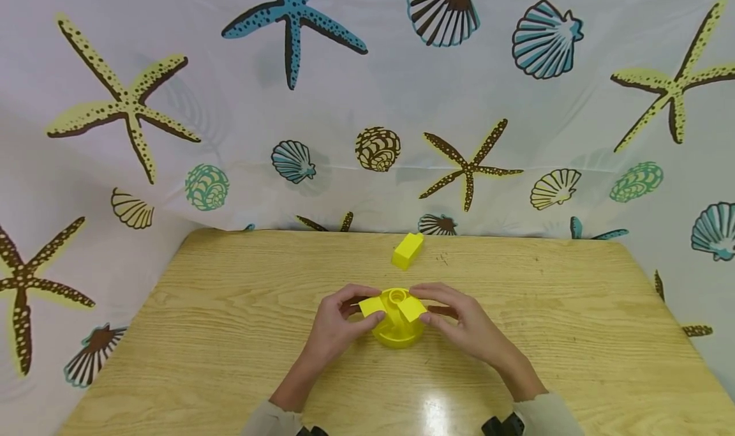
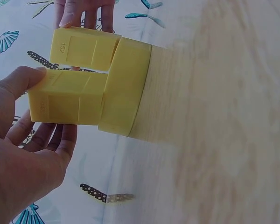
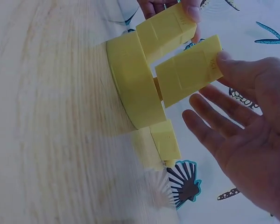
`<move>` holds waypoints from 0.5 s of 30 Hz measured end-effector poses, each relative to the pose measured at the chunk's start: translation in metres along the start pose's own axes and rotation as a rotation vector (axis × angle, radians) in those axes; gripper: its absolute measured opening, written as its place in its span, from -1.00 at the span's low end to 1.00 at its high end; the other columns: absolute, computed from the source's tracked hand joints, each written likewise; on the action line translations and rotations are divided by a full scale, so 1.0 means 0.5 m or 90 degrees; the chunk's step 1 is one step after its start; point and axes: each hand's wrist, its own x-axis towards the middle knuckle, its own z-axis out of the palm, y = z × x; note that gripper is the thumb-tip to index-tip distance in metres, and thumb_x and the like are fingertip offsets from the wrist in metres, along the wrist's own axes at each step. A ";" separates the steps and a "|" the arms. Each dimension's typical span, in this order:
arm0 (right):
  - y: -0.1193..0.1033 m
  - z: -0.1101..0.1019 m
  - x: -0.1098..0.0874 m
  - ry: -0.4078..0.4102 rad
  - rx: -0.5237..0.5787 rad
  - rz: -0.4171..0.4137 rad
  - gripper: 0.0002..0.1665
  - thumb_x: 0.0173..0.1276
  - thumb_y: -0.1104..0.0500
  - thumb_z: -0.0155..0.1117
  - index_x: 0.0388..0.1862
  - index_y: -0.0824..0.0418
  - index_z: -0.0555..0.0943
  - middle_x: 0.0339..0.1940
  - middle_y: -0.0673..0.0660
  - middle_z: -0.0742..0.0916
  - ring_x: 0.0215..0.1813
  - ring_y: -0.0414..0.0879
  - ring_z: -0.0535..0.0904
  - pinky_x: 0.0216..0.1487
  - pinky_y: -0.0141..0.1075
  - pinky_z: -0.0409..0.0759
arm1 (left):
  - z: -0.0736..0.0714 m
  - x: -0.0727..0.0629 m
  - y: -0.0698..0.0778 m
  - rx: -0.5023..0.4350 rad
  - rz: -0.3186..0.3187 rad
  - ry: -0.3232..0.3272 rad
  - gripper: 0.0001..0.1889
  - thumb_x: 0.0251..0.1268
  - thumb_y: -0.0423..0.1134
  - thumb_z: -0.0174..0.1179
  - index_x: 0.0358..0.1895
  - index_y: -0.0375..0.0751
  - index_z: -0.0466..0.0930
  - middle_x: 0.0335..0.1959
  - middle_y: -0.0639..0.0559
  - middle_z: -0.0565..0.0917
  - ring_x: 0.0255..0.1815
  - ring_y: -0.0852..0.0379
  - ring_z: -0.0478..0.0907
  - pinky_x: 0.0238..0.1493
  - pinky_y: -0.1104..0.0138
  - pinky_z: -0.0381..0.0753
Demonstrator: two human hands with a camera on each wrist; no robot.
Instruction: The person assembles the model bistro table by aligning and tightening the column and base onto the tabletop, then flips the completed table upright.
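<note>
A round yellow base (image 1: 397, 341) with a raised ring on its top sits on the table, and two yellow blocks stand upright in it. My left hand (image 1: 335, 326) grips the left block (image 1: 372, 306), thumb on the near side and fingers round the far side. The right block (image 1: 412, 309) is pinched by my right hand (image 1: 469, 326) near its top. In the left wrist view the left block (image 2: 67, 98) meets the base's rim. The right wrist view shows the right block (image 3: 189, 70) slightly tilted, a narrow gap beside its lower end.
Behind the base, a third yellow block (image 1: 408, 251) with a small knob at one end lies on the wooden table (image 1: 247, 308). A white cloth (image 1: 344, 104) printed with starfish and shells hangs behind the table and along its sides.
</note>
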 end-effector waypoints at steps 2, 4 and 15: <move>-0.003 -0.001 0.002 -0.007 0.010 0.010 -0.54 0.53 0.24 0.27 0.36 0.30 0.57 0.36 0.15 0.62 0.36 0.09 0.54 0.22 -0.17 0.63 | -0.001 -0.001 0.000 0.000 -0.001 0.001 -0.63 0.22 -0.40 0.47 0.09 -0.37 0.67 0.07 -0.13 0.68 0.14 -0.04 0.62 0.17 0.13 0.65; -0.005 -0.002 0.004 -0.005 0.017 0.018 -0.55 0.51 0.24 0.30 0.33 0.32 0.58 0.31 0.19 0.65 0.32 0.09 0.58 0.21 -0.18 0.63 | -0.001 -0.001 -0.001 -0.002 -0.003 0.002 -0.63 0.22 -0.41 0.47 0.09 -0.36 0.67 0.07 -0.13 0.68 0.13 -0.04 0.62 0.17 0.14 0.65; 0.000 0.011 0.017 0.065 -0.015 0.053 -0.51 0.33 0.17 0.51 0.23 0.13 0.64 0.08 0.09 0.72 0.02 0.01 0.69 0.09 -0.18 0.71 | -0.002 0.001 -0.002 -0.004 -0.003 0.000 -0.64 0.22 -0.41 0.47 0.08 -0.39 0.66 0.08 -0.16 0.68 0.14 -0.05 0.62 0.16 0.22 0.65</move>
